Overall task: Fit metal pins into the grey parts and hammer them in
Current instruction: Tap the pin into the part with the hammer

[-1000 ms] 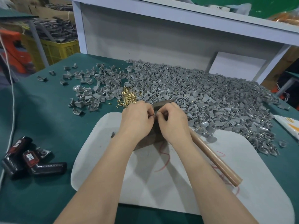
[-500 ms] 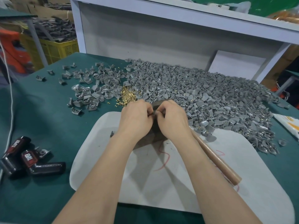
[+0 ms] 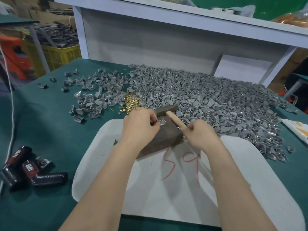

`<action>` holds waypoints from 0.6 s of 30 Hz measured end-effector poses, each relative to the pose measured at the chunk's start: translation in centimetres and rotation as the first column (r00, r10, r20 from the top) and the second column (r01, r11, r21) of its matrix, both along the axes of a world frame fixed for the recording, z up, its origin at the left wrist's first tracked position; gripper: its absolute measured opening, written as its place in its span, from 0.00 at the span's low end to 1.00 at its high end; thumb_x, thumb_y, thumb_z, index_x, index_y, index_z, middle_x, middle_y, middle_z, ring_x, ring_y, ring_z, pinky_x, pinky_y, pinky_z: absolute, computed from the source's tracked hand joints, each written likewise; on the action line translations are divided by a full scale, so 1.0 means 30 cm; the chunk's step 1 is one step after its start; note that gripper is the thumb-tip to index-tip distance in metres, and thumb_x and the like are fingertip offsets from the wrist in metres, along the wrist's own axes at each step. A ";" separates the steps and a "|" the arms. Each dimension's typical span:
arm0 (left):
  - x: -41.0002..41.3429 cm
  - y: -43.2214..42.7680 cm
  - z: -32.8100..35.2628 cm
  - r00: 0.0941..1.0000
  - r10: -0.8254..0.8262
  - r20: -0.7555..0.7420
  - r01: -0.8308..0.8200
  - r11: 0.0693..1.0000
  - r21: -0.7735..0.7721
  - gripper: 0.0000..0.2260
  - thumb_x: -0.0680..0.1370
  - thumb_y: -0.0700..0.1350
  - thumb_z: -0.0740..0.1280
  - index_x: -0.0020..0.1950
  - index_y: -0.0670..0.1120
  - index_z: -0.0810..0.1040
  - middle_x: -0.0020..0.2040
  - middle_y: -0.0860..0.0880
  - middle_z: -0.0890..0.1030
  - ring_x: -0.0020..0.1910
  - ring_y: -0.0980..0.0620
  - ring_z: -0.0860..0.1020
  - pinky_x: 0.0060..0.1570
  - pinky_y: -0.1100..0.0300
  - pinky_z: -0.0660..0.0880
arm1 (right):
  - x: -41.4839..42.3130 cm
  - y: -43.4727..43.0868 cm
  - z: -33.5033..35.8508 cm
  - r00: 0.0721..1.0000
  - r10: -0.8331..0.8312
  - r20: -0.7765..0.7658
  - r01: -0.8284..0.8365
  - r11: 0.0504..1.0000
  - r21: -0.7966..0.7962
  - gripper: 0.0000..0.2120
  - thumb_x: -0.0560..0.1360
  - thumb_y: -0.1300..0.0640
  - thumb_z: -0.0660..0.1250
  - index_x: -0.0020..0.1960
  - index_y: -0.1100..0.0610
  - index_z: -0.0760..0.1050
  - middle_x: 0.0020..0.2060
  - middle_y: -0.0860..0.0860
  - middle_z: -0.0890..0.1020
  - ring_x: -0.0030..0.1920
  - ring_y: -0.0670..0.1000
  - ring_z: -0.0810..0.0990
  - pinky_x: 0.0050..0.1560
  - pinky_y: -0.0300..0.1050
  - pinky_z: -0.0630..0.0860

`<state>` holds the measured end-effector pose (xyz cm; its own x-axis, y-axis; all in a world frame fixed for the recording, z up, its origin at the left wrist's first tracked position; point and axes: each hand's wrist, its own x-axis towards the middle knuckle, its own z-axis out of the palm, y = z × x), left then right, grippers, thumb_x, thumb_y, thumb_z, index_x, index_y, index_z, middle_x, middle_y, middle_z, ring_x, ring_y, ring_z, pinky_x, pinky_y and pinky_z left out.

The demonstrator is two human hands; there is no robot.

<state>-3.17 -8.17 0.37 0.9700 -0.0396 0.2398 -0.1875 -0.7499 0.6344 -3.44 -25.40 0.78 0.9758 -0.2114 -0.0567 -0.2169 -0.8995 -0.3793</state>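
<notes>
My left hand (image 3: 141, 125) pinches a small grey part (image 3: 161, 122) on top of a dark brown block (image 3: 166, 135). My right hand (image 3: 200, 135) grips the wooden handle of a hammer (image 3: 175, 118), whose dark head lies just behind the part. A little heap of brass pins (image 3: 131, 102) sits behind my left hand. A large pile of grey parts (image 3: 208, 100) covers the table behind and to the right. The block rests on a white mat (image 3: 166, 189).
Scattered grey parts (image 3: 88, 97) lie at the left on the green table (image 3: 41, 130). Black and red tools (image 3: 30, 170) lie at the near left, with a white cable (image 3: 11, 114) beside them. A white shelf frame (image 3: 150, 39) stands behind the table. A yellow crate (image 3: 58, 54) stands far left.
My right hand left the part, moved right and took hold of the hammer handle. The left hand still holds the part on the block.
</notes>
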 end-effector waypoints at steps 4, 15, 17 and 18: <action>0.003 0.001 -0.001 1.000 -0.014 0.008 0.014 1.000 -0.023 0.03 0.74 0.45 0.69 0.40 0.51 0.78 0.38 0.53 0.79 0.46 0.48 0.79 0.50 0.51 0.76 | -0.009 -0.011 0.023 0.998 0.024 0.052 -0.029 0.994 0.105 0.08 0.76 0.53 0.64 0.47 0.58 0.73 0.41 0.55 0.82 0.40 0.55 0.83 0.45 0.50 0.78; 0.003 0.021 0.002 0.998 0.056 0.003 -0.056 0.998 -0.042 0.06 0.74 0.44 0.70 0.38 0.50 0.77 0.38 0.50 0.79 0.46 0.43 0.79 0.51 0.50 0.76 | -0.194 0.023 0.077 0.790 0.155 0.593 -0.234 0.971 0.057 0.26 0.77 0.58 0.64 0.70 0.37 0.65 0.40 0.45 0.80 0.33 0.45 0.74 0.38 0.39 0.69; 0.007 0.021 0.005 0.999 0.045 -0.008 -0.045 0.999 -0.028 0.07 0.74 0.42 0.69 0.37 0.51 0.77 0.37 0.50 0.77 0.46 0.42 0.78 0.51 0.49 0.76 | -0.218 0.031 0.065 0.866 0.261 0.427 -0.263 0.963 -0.057 0.26 0.77 0.55 0.63 0.69 0.34 0.63 0.41 0.48 0.82 0.34 0.49 0.75 0.40 0.43 0.73; 0.008 0.021 0.006 0.999 0.039 -0.010 -0.039 0.999 -0.015 0.07 0.73 0.42 0.69 0.37 0.51 0.77 0.37 0.50 0.77 0.46 0.42 0.78 0.51 0.49 0.76 | -0.222 0.027 0.066 0.898 0.265 0.352 -0.250 0.964 -0.088 0.25 0.78 0.54 0.63 0.69 0.33 0.63 0.43 0.51 0.83 0.38 0.53 0.77 0.42 0.45 0.75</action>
